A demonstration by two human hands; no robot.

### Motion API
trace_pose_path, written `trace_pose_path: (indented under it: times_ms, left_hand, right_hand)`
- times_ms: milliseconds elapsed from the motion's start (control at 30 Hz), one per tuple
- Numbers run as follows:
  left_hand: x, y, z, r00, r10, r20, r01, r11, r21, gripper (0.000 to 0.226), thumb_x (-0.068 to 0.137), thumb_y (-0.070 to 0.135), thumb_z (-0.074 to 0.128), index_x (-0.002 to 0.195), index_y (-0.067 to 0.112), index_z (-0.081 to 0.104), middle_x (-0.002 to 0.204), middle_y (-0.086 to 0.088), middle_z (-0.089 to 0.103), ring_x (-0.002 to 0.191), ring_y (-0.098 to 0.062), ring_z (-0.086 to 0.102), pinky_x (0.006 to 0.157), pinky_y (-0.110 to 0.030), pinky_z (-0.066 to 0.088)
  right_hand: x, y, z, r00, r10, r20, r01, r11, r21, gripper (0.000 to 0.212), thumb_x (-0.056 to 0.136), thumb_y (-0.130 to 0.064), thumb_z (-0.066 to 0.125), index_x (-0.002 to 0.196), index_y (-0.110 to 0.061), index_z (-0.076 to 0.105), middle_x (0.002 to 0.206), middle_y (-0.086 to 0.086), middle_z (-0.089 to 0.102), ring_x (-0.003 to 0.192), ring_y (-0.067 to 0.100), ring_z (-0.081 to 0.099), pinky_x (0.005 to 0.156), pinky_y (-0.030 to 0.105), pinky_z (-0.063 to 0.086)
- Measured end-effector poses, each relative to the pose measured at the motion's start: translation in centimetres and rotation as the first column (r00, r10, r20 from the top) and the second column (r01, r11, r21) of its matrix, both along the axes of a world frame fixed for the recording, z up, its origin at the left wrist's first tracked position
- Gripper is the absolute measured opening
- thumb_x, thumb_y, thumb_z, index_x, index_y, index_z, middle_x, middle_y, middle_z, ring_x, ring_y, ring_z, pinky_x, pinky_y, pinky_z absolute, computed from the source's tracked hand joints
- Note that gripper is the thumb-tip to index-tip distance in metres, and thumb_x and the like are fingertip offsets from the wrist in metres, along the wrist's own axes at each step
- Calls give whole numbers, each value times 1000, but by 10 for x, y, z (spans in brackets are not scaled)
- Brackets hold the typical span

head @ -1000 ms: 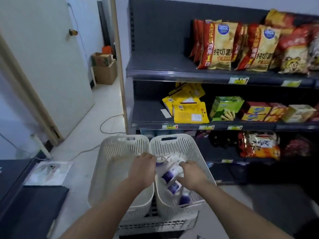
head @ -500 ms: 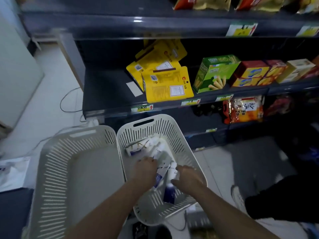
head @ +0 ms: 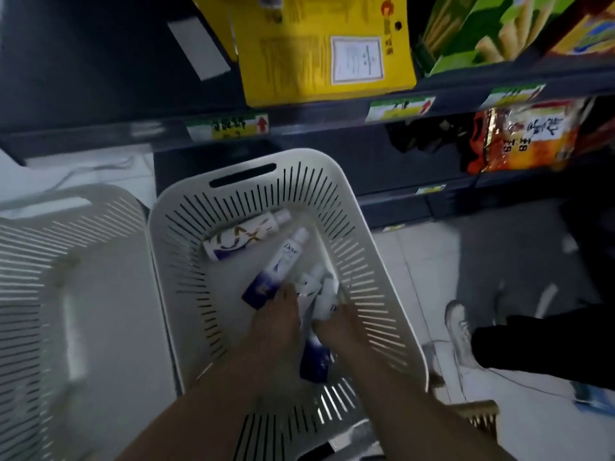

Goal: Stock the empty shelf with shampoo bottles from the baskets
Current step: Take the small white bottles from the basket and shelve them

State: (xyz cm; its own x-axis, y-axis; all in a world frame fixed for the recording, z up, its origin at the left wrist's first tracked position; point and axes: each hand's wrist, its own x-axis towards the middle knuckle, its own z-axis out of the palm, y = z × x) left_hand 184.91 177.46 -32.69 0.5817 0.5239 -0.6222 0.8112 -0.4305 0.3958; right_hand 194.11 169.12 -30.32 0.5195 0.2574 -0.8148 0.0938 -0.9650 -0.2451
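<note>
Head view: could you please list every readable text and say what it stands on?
"Dove": on the white-and-blue bottle in the right basket.
"LUX": on the white bottle beside it.
Shelf price tags, yellow packet's label, orange snack bag: too blurred to read.

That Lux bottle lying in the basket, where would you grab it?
Around its wide middle, coming straight down from above. The Lux bottle lies flat on its side on the basket floor with nothing on top of it, so its body is exposed. The basket has tall walls that would probably block a sideways reach.
</note>
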Motion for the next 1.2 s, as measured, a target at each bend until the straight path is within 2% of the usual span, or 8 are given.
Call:
trace_pose_path:
  times_ms: [67, 200, 333, 467, 600, 733, 933, 1200]
  left_hand:
    - [5, 0, -5, 999, 36, -14, -36, 999, 8, 43, 93, 15, 54, 133, 6, 41, 129, -14, 50, 114, -33, 55, 90, -39, 46]
    - [10, 2, -13, 983, 181, 5, -178, 967, -182, 35, 82, 28, 64, 112, 11, 56, 115, -6, 59, 97, -26, 62, 74, -33, 52]
    - [5, 13, -1, 875, 479, -71, -454, 762, -461, 36, 74, 24, 72, 106, 13, 60, 105, -4, 66, 96, -19, 64, 76, -32, 56]
    - [-6, 25, 35, 737, 670, -87, -591, 577, -564, 61, 65, 5, 77, 119, 7, 49, 110, -8, 62, 94, -21, 62, 76, -38, 56]
    - [-24, 35, 84, 652, 754, 77, -561, 549, -620, 53, 75, 5, 77, 118, 11, 48, 98, 2, 60, 84, -9, 60, 60, -20, 49]
    - [-50, 36, 139, 500, 825, 264, -468, 514, -719, 41, 83, 15, 75, 120, 19, 59, 112, -7, 70, 99, -19, 68, 86, -35, 57]
    - [-102, 25, 210, 194, 935, 296, -566, 354, -745, 30, 101, 37, 44, 123, 20, 56, 109, -8, 71, 96, -24, 70, 78, -37, 57]
    - [-208, -2, 275, -84, 916, 393, -729, 212, -651, 23, 91, 27, 64, 108, 11, 61, 92, -5, 70, 68, -15, 63, 57, -25, 43]
  right_hand:
    - [0, 2, -10, 998, -59, 12, 59, 998, -8, 26, 94, -28, 58, 113, -11, 58, 109, 8, 59, 106, 24, 60, 73, 20, 36]
    - [0, 5, -21, 975, -203, -89, 210, 974, 85, 22, 92, -22, 63, 70, -21, 57, 80, 1, 63, 79, 19, 62, 69, 27, 52]
    - [3, 5, -2, 887, -391, -244, 435, 886, 163, 7, 86, -6, 70, 86, -13, 67, 87, 8, 70, 77, 19, 66, 70, 33, 56]
    - [3, 16, 27, 863, -378, -335, 468, 848, 251, 36, 80, -11, 77, 112, -13, 60, 108, 9, 70, 95, 25, 69, 80, 40, 59]
    - [-5, 28, 66, 874, -310, -373, 454, 794, 403, 44, 79, -19, 80, 117, -17, 58, 108, 7, 71, 96, 25, 70, 88, 49, 58]
    - [-19, 43, 110, 911, -199, -360, 382, 736, 559, 45, 79, -25, 81, 119, -18, 61, 107, 4, 72, 97, 22, 71, 89, 47, 58]
    - [-54, 60, 176, 944, 26, -330, 229, 668, 708, 37, 79, -21, 80, 110, -27, 61, 105, -3, 72, 96, 16, 70, 85, 39, 59]
    - [-136, 85, 241, 909, 348, -231, -22, 591, 806, 38, 74, -17, 85, 102, -26, 60, 102, 1, 71, 87, 14, 69, 70, 28, 57]
